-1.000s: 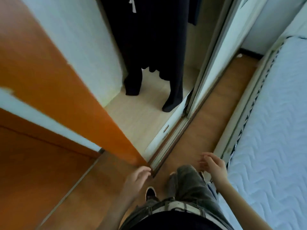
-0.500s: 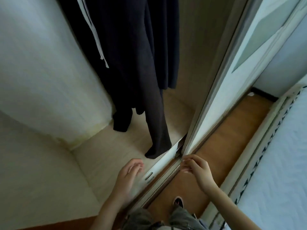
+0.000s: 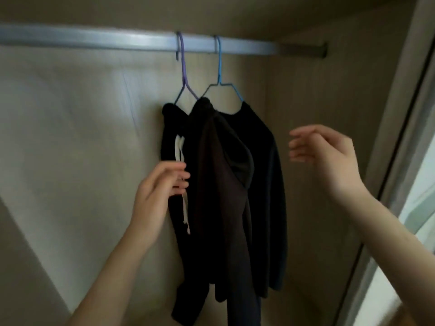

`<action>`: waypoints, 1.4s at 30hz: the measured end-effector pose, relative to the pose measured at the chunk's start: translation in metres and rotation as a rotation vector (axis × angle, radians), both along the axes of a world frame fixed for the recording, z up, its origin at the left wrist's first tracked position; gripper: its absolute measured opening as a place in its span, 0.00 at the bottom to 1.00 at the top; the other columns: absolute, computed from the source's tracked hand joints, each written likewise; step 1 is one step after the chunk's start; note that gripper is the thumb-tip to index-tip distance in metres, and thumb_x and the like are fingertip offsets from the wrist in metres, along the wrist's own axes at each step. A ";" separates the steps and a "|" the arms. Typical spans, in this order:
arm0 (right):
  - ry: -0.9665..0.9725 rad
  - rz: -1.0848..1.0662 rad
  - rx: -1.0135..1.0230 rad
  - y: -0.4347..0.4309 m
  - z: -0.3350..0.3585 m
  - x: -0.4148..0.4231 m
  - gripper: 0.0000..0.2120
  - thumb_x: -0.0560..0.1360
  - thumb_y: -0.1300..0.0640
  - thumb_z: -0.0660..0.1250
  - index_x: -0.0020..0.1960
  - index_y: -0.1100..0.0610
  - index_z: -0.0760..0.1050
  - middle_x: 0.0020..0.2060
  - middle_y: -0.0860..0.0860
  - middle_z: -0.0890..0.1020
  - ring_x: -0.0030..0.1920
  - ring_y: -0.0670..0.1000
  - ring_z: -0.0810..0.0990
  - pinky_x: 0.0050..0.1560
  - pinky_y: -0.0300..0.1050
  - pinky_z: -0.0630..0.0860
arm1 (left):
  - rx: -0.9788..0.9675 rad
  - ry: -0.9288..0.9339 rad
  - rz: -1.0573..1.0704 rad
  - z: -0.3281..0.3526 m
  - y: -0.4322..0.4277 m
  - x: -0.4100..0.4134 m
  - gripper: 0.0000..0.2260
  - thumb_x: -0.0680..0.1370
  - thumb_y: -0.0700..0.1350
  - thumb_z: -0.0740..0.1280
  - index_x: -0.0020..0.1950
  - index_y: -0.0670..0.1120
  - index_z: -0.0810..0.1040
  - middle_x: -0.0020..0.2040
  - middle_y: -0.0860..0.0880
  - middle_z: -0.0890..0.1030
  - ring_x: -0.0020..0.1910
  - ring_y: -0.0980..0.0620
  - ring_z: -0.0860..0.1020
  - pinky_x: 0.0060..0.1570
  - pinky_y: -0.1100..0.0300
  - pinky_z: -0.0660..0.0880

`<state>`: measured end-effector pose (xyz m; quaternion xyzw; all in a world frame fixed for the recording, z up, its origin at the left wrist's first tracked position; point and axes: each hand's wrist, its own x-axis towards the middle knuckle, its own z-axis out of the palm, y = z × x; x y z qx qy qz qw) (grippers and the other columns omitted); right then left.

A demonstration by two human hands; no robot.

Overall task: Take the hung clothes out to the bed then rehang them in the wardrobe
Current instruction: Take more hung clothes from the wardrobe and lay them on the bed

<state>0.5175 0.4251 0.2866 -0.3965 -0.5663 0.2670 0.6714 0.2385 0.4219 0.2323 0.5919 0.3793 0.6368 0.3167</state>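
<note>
On my feed both hands were raised inside the wardrobe, well apart, with the hung clothes between them. The left hand was at the near edge of a black garment. Its fingers lay loosely curled across the cloth, right where a white drawstring dangled down. The picture was smeared there, so I could not tell whether those fingers pinched the cord or the cloth, or only touched them. The right hand hovered higher, on the far side of the clothes from the left one. Its fingers were relaxed and slightly bent, pointing toward the clothes, and it held and touched nothing.

Above both hands ran a silver rail, and two thin hangers hooked over it side by side. A purple hanger was over the left hand and carried the black garment. A blue hanger was just beside it, toward the right hand, and a navy top hung from its shoulder on that side. Between those two pieces a brown garment draped down with a fold sagging at its middle. Its top sat where the two hangers' arms met, and I could not tell which hanger bore it. All three pieces hung pressed against one another, reaching down past the wrists. Beyond the right hand stood a pale door frame.
</note>
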 end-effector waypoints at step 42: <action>0.098 -0.063 -0.543 -0.095 -0.075 -0.010 0.12 0.79 0.63 0.58 0.38 0.61 0.73 0.21 0.46 0.62 0.19 0.42 0.58 0.20 0.30 0.52 | -0.564 0.025 -0.887 -0.011 -0.016 0.005 0.07 0.65 0.45 0.67 0.35 0.41 0.75 0.21 0.54 0.61 0.15 0.61 0.58 0.17 0.71 0.61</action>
